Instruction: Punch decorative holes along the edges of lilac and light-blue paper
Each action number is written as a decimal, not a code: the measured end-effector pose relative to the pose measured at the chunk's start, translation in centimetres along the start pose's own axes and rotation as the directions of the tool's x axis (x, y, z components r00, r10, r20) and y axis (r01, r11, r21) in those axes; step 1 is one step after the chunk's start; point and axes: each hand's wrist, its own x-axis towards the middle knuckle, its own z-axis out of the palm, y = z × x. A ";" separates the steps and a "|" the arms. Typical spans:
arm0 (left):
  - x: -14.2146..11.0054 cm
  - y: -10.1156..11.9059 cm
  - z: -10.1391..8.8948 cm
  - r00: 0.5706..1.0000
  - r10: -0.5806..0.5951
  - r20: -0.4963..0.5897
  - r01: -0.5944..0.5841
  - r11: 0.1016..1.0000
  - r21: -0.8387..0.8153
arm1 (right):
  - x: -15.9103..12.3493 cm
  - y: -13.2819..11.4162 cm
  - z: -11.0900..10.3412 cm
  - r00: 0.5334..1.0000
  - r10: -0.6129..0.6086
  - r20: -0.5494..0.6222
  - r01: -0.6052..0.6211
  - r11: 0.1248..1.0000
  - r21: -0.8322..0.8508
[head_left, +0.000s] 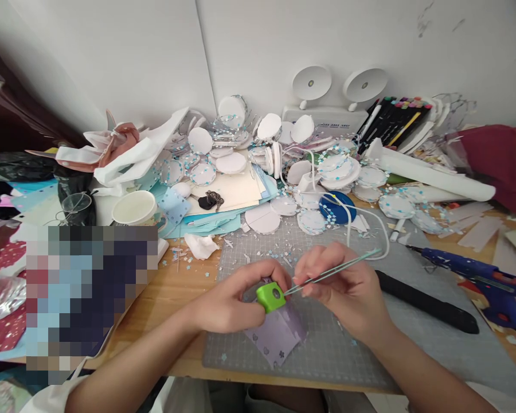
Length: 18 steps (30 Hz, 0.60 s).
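Note:
My left hand (230,301) is closed around a small bright green craft punch (264,299) with a dark round spot on its face. Under the punch hangs a piece of lilac paper (277,335) that has several small shaped holes in it. Pinched in my right hand (352,292) is a pair of thin pale green tweezers (341,265), their tips pointing left at the punch's edge. Whether the tips grip anything is too small to tell. Both hands are above the grey cutting mat (322,355).
White round discs (262,219) with blue-star garlands are heaped along the wall. A blue glue gun (477,275) and a long black object (425,301) lie at the right. Left of the mat are crumpled white tissue (200,246), a tub (134,209) and blue paper (215,223).

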 end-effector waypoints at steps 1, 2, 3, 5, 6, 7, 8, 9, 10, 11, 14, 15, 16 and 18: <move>0.0 -0.1 0.0 1.000 -0.008 -0.003 0.008 1.000 0.030 | -0.1 0.0 0.2 1.000 -0.013 0.003 0.013 1.000 -0.003; -0.1 -0.2 0.1 1.000 -0.022 -0.001 0.022 0.998 0.064 | -0.1 0.1 0.4 1.000 -0.027 0.008 0.027 1.000 -0.005; -0.1 -0.3 0.1 0.999 -0.040 0.004 0.040 0.994 0.097 | -0.1 0.1 0.5 0.999 -0.045 0.014 0.045 0.999 -0.011; -0.2 -0.4 0.2 0.997 -0.071 0.013 0.068 0.987 0.144 | -0.2 0.2 0.6 0.997 -0.073 0.024 0.074 0.997 -0.038; -0.2 -0.4 0.3 0.997 -0.075 0.013 0.072 0.985 0.157 | -0.2 0.3 0.6 0.996 -0.090 0.029 0.091 0.994 -0.055; -0.2 -0.3 0.3 0.997 -0.070 0.009 0.068 0.983 0.170 | -0.2 0.3 0.6 0.993 -0.111 0.035 0.114 0.991 -0.071; -0.2 -0.2 0.3 0.998 -0.057 -0.002 0.057 0.980 0.191 | -0.2 0.4 0.6 0.990 -0.136 0.041 0.139 0.987 -0.085; -0.1 -0.1 0.3 0.999 -0.036 -0.017 0.039 0.974 0.223 | -0.2 0.5 0.6 0.986 -0.163 0.045 0.166 0.982 -0.094; -0.1 0.0 0.3 0.999 -0.010 -0.033 0.019 0.964 0.264 | -0.2 0.5 0.5 0.981 -0.187 0.049 0.192 0.976 -0.103; 0.0 0.2 0.3 0.999 0.016 -0.049 0.000 0.950 0.311 | -0.2 0.6 0.5 0.977 -0.208 0.052 0.213 0.971 -0.111; 0.1 0.3 0.3 0.992 0.077 -0.099 -0.027 0.901 0.432 | -0.2 0.6 0.3 0.971 -0.233 0.049 0.237 0.962 -0.136; 0.1 0.2 0.4 0.988 0.087 -0.125 -0.024 0.898 0.440 | -0.1 0.7 0.2 0.971 -0.236 0.048 0.241 0.960 -0.144; 0.1 0.0 0.5 0.982 0.098 -0.161 -0.021 0.906 0.422 | -0.1 0.7 0.1 0.970 -0.238 0.048 0.243 0.958 -0.153; 0.2 -0.5 0.7 0.966 0.097 -0.241 -0.021 0.953 0.302 | 0.0 0.7 0.0 0.968 -0.247 0.044 0.251 0.953 -0.171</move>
